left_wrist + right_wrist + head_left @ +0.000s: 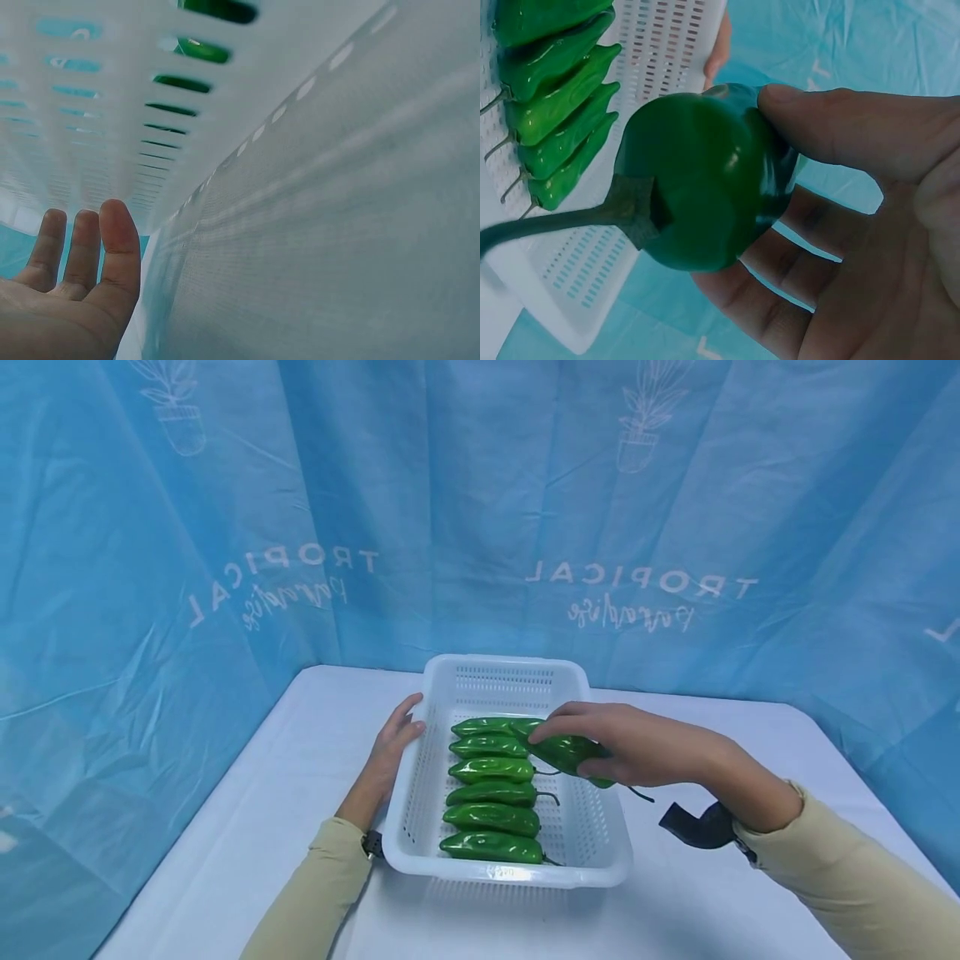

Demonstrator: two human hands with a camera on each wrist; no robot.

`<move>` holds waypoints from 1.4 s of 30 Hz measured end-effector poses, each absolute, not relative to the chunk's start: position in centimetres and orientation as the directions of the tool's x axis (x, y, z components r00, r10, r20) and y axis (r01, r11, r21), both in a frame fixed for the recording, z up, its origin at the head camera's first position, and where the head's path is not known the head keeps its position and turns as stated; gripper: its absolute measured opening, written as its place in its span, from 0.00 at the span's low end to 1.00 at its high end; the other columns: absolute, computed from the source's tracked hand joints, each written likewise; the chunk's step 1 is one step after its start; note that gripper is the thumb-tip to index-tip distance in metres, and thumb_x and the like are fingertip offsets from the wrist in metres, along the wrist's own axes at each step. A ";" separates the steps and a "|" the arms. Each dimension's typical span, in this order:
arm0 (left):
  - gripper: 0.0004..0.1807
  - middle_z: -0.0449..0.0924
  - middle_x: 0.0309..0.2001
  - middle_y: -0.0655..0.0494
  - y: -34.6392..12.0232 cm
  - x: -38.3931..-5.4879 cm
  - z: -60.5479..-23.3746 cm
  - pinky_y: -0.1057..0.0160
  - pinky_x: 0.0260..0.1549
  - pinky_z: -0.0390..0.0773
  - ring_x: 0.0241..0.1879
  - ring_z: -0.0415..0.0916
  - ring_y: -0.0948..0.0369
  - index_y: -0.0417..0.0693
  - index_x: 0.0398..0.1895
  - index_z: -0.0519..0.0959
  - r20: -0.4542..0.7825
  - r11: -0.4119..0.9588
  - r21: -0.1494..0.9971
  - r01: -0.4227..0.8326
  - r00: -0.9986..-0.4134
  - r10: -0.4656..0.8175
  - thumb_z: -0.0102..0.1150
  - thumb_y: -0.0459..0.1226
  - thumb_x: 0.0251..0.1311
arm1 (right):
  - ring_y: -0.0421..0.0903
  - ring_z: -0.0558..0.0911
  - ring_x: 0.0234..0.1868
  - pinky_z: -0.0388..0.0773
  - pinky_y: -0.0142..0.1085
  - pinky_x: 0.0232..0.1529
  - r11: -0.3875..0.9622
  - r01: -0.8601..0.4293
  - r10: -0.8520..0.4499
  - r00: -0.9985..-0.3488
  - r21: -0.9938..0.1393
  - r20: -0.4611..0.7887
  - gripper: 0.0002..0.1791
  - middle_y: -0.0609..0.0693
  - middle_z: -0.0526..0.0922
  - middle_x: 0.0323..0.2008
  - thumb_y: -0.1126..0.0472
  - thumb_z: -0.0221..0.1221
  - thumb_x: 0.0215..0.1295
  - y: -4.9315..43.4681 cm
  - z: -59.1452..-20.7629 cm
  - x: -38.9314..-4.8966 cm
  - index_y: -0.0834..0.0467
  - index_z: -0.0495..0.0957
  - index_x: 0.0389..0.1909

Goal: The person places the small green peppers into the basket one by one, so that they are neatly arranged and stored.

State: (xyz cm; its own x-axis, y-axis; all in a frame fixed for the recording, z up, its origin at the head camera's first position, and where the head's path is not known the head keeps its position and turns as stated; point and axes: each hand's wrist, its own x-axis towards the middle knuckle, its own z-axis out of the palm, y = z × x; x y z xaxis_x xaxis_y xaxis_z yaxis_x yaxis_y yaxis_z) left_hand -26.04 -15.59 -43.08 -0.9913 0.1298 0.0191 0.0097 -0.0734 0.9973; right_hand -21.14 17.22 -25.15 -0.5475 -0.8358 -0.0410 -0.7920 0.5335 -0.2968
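My right hand (622, 739) pinches a large green chili pepper (558, 750) between thumb and fingers, above the right side of a white plastic basket (510, 870). In the right wrist view, the pepper's rounded stem end (697, 187) faces the camera, its long stem pointing left. Several more green peppers (491, 818) lie side by side in a row in the basket, tips to the left. My left hand (388, 752) touches the basket's left rim from outside. The left wrist view shows its fingers (120, 255) extended beside the slotted wall (105, 150).
The basket stands on a table with a white cloth (315, 735). Blue curtains (480, 527) with printed lettering hang behind and at both sides. A dark strap (701, 827) sticks out from the right wrist.
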 end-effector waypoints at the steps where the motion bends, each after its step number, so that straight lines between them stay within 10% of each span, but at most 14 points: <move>1: 0.31 0.61 0.71 0.47 -15.6 -26.0 -43.1 0.49 0.52 0.83 0.62 0.72 0.43 0.66 0.76 0.54 0.021 -0.072 0.997 0.011 -0.991 0.129 0.46 0.46 0.71 | 0.44 0.79 0.58 0.83 0.40 0.51 0.537 -0.789 -0.834 -0.549 -0.299 -0.049 0.31 0.45 0.76 0.61 0.67 0.64 0.63 17.1 -25.2 -21.2 0.44 0.71 0.66; 42: 0.32 0.60 0.72 0.50 -15.5 -26.1 -43.3 0.50 0.52 0.83 0.64 0.70 0.44 0.68 0.76 0.53 0.010 -0.071 0.997 0.001 -0.993 0.121 0.46 0.48 0.71 | 0.52 0.73 0.69 0.76 0.47 0.63 0.707 -0.652 -0.701 -0.697 -0.274 -0.149 0.36 0.50 0.71 0.70 0.75 0.57 0.63 9.0 -31.4 -33.0 0.45 0.69 0.69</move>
